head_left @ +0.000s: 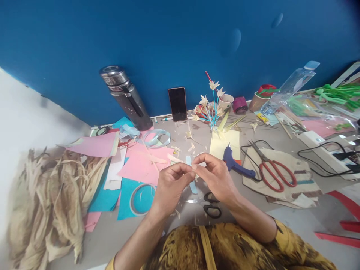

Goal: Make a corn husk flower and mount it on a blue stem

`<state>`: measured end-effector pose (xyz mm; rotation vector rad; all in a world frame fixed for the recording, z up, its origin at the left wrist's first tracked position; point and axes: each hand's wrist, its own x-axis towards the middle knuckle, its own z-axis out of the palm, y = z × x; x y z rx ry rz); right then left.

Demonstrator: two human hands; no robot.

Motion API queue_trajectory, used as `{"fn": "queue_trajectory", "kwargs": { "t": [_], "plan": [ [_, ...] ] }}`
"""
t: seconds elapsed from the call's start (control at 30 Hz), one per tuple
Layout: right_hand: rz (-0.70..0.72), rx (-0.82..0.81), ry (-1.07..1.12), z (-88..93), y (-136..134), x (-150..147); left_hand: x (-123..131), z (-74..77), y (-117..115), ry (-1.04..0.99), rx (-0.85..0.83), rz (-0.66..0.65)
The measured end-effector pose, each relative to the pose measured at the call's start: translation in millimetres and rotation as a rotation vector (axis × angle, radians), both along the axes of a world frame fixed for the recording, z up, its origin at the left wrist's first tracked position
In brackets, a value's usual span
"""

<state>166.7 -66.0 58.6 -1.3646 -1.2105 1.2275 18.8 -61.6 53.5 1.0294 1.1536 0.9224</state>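
Note:
My left hand [172, 185] and my right hand [216, 175] meet over the middle of the table, thumbs and forefingers pinched together. Whatever they pinch is too small and covered to make out. Behind the fingertips a light blue ribbon strip [193, 188] shows above and below them. Just beyond my left hand is a pale husk strip [174, 159]; whether it touches the fingers I cannot tell. Black-handled scissors [213, 211] lie below my right hand. A blue glue gun [234, 164] rests to its right, near a yellow paper sheet [225, 144].
Dried corn husks [56, 202] are heaped at left, beside pink paper [143, 163] and a tape roll [135, 200]. Along the blue wall stand a flask [131, 101], a phone [177, 104] and pale husk flowers [213, 105]. Red-handled scissors [277, 174] lie on cloth at right, near a power strip [323, 153].

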Motion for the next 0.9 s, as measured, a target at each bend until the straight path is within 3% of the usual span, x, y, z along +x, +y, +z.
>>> {"fn": "queue_trajectory", "kwargs": {
  "t": [0.73,0.9],
  "plan": [
    [0.016,-0.052,0.042,-1.2,-2,-4,2,-1.3,0,-0.032,-0.002,0.075],
    [0.073,-0.089,0.240,-13.8,-1,-4,2,-4.0,1,-0.175,-0.020,0.048]
  ]
}}
